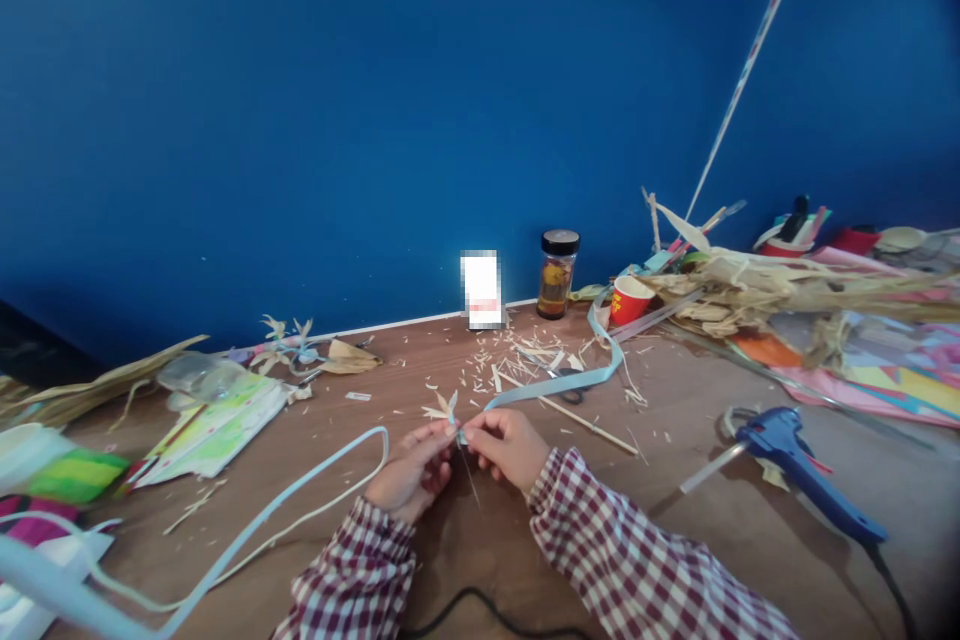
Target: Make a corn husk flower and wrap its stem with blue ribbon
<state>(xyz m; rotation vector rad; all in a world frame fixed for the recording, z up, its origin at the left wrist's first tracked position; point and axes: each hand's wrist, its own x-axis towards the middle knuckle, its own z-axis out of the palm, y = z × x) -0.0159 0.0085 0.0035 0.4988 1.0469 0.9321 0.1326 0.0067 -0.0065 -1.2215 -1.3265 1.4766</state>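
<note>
A small flower of pale dried husk petals (442,407) is held low over the middle of the table, on a thin stem (471,482) that points down toward me. My left hand (412,468) pinches the flower at its base. Just right of it, my right hand (512,442) has its thumb and fingers closed on a light blue ribbon (574,382) at that same base. The ribbon's long loose end curves away over the table to the back right. My fingertips hide where ribbon and stem meet.
A blue glue gun (784,455) lies at right. Behind are scissors (568,392), a thin stick (577,417), a jar (559,275), a red paper cup (628,302) and piled husks (750,285). A pale blue bent arm (274,505) crosses at left; a black cable (480,597) runs in front.
</note>
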